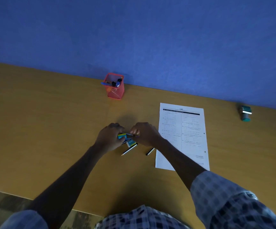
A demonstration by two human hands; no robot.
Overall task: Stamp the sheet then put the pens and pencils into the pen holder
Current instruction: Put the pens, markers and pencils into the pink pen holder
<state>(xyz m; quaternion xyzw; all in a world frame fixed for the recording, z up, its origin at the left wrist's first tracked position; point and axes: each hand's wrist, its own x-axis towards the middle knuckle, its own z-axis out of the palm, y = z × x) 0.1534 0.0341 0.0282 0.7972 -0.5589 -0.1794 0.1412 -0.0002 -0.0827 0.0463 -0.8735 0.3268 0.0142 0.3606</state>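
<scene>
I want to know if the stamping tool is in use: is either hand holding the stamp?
No: the stamp lies alone by the blue wall, far right of the left hand and right hand.

Pretty dim and flat overall, kinda underexposed with a blue cast. Soft shadow pools on the table [51, 129] just beyond the hands. Wide-angle lens bows the table's far edge. Hands look slightly smeared, sheet text unreadable.
</scene>
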